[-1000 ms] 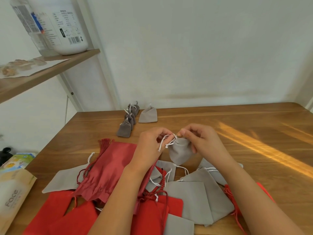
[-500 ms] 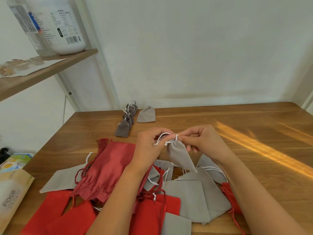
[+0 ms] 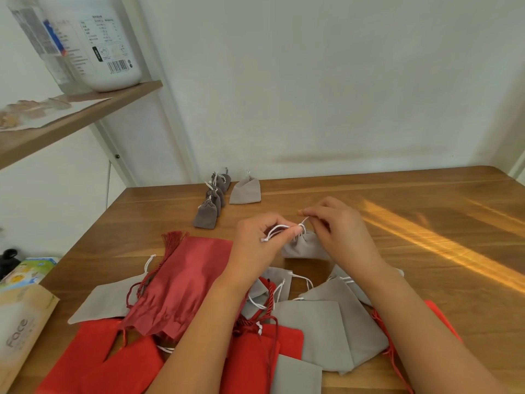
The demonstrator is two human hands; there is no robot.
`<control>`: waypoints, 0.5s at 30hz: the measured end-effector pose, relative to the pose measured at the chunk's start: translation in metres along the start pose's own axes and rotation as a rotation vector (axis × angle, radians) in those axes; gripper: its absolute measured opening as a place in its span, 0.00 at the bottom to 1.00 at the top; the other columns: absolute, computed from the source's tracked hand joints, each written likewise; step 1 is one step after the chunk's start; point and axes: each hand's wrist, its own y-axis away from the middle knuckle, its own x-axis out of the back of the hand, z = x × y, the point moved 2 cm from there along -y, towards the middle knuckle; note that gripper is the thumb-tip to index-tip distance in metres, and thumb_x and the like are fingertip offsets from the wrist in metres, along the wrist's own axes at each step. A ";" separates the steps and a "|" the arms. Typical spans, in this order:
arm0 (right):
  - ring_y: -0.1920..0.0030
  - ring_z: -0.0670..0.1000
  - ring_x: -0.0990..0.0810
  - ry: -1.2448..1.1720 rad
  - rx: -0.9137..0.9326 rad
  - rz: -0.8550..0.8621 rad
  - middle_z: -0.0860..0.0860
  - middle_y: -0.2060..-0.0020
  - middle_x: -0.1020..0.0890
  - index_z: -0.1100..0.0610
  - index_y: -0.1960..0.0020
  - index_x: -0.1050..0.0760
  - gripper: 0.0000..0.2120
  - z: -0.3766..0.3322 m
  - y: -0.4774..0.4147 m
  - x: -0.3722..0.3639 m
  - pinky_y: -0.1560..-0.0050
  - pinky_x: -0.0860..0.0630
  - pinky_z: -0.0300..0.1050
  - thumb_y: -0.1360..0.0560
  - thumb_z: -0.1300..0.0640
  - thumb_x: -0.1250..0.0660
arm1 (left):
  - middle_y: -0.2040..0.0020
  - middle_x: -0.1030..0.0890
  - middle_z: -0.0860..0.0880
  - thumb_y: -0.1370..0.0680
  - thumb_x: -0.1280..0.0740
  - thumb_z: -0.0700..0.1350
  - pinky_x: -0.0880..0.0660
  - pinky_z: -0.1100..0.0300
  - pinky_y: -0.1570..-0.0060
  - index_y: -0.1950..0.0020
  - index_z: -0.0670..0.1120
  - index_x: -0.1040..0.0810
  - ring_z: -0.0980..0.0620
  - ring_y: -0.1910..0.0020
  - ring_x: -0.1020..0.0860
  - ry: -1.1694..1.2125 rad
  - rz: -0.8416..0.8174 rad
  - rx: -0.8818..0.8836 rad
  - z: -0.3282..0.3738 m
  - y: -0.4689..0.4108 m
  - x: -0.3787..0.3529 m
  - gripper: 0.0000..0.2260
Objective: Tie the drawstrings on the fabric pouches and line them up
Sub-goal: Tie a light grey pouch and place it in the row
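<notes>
Left hand point(image 3: 255, 240) pinches cord point(image 3: 274, 230) loop, right hand point(image 3: 341, 231) pinches cord end, at neck of pouch point(image 3: 304, 245) between them. Behind pouch: row point(image 3: 211, 206), few tied. In front of pouch: pile point(image 3: 312, 322) untied; I judge most remains.

Both hands work at a small grey pouch point(image 3: 304, 247) over the wooden table point(image 3: 426, 280). The left hand point(image 3: 257, 240) pinches a loop of the white drawstring point(image 3: 274, 231), and the right hand point(image 3: 338, 226) pinches the cord's other end just above the gathered neck. Near the wall, a row of tied dark grey pouches point(image 3: 208, 214) stands beside a lighter grey pouch point(image 3: 245, 190). Closer in, flat grey pouches point(image 3: 318, 328) and red pouches point(image 3: 255, 362) overlap in a loose heap, with a dark red tasselled bag point(image 3: 181, 282) lying across them. A white jar point(image 3: 108, 44) sits on the shelf point(image 3: 85, 109) at the left.
</notes>
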 end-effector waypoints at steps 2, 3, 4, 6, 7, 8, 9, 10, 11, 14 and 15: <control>0.61 0.40 0.25 -0.086 -0.068 -0.006 0.47 0.58 0.21 0.55 0.47 0.17 0.10 -0.001 -0.001 0.001 0.60 0.33 0.28 0.24 0.65 0.33 | 0.63 0.16 0.50 0.27 0.27 0.41 0.26 0.64 0.61 0.58 0.43 0.15 0.55 0.62 0.20 -0.002 0.016 0.006 0.000 0.000 0.001 0.02; 0.63 0.39 0.25 -0.176 -0.139 -0.034 0.45 0.59 0.21 0.53 0.48 0.17 0.10 -0.001 -0.002 0.003 0.60 0.32 0.28 0.23 0.63 0.34 | 0.63 0.16 0.51 0.27 0.27 0.41 0.26 0.65 0.61 0.59 0.45 0.15 0.56 0.63 0.20 0.005 0.034 0.014 0.000 -0.001 0.002 0.02; 0.64 0.39 0.25 -0.282 -0.208 -0.074 0.43 0.61 0.20 0.51 0.50 0.18 0.09 -0.001 -0.003 0.005 0.60 0.31 0.29 0.23 0.62 0.34 | 0.64 0.17 0.51 0.27 0.27 0.41 0.26 0.65 0.61 0.59 0.47 0.16 0.57 0.63 0.20 0.014 0.056 0.022 -0.001 -0.001 0.004 0.02; 0.66 0.39 0.26 -0.485 -0.289 -0.137 0.42 0.66 0.20 0.52 0.56 0.19 0.09 -0.002 -0.004 0.009 0.61 0.30 0.31 0.21 0.59 0.36 | 0.66 0.18 0.50 0.27 0.28 0.42 0.25 0.65 0.62 0.61 0.49 0.17 0.58 0.65 0.21 0.020 0.095 0.040 -0.002 -0.003 0.007 0.04; 0.66 0.39 0.27 -0.574 -0.302 -0.157 0.42 0.67 0.21 0.54 0.58 0.20 0.11 -0.004 -0.004 0.011 0.62 0.31 0.31 0.20 0.59 0.38 | 0.66 0.18 0.49 0.26 0.28 0.42 0.25 0.64 0.62 0.61 0.49 0.17 0.59 0.66 0.22 0.016 0.099 0.053 -0.003 -0.004 0.008 0.04; 0.67 0.39 0.28 -0.649 -0.311 -0.170 0.43 0.68 0.23 0.56 0.60 0.22 0.12 -0.004 -0.005 0.010 0.62 0.32 0.32 0.19 0.59 0.40 | 0.66 0.18 0.48 0.26 0.28 0.42 0.25 0.61 0.63 0.61 0.49 0.17 0.58 0.66 0.22 0.005 0.090 0.066 -0.005 -0.004 0.009 0.04; 0.66 0.40 0.29 -0.719 -0.323 -0.174 0.45 0.68 0.25 0.56 0.61 0.24 0.14 -0.005 -0.005 0.010 0.62 0.33 0.33 0.19 0.59 0.41 | 0.66 0.19 0.48 0.26 0.28 0.42 0.24 0.58 0.63 0.61 0.48 0.17 0.58 0.67 0.22 -0.012 0.077 0.078 -0.006 -0.004 0.010 0.04; 0.66 0.40 0.31 -0.791 -0.336 -0.160 0.46 0.68 0.26 0.55 0.62 0.25 0.15 -0.005 -0.005 0.008 0.61 0.34 0.34 0.18 0.58 0.42 | 0.67 0.19 0.48 0.25 0.29 0.43 0.24 0.56 0.64 0.61 0.48 0.18 0.57 0.67 0.23 -0.029 0.064 0.088 -0.006 -0.005 0.011 0.04; 0.66 0.41 0.31 -0.871 -0.352 -0.129 0.47 0.68 0.27 0.53 0.64 0.26 0.16 -0.003 -0.006 0.009 0.60 0.35 0.35 0.19 0.56 0.42 | 0.68 0.20 0.49 0.25 0.29 0.43 0.24 0.55 0.64 0.61 0.47 0.19 0.57 0.67 0.23 -0.039 0.057 0.094 -0.007 -0.006 0.012 0.05; 0.65 0.43 0.32 -0.999 -0.370 -0.020 0.46 0.69 0.27 0.50 0.66 0.25 0.16 0.006 -0.008 0.011 0.59 0.34 0.36 0.20 0.55 0.41 | 0.71 0.23 0.54 0.24 0.30 0.42 0.27 0.64 0.65 0.63 0.44 0.21 0.59 0.69 0.26 -0.040 0.075 0.088 -0.006 -0.008 0.018 0.08; 0.65 0.43 0.31 -0.988 -0.381 0.012 0.45 0.69 0.27 0.52 0.65 0.25 0.17 0.007 -0.007 0.011 0.58 0.34 0.37 0.19 0.58 0.42 | 0.71 0.23 0.55 0.24 0.30 0.42 0.27 0.65 0.65 0.63 0.43 0.22 0.59 0.69 0.26 -0.035 0.077 0.086 -0.006 -0.009 0.019 0.08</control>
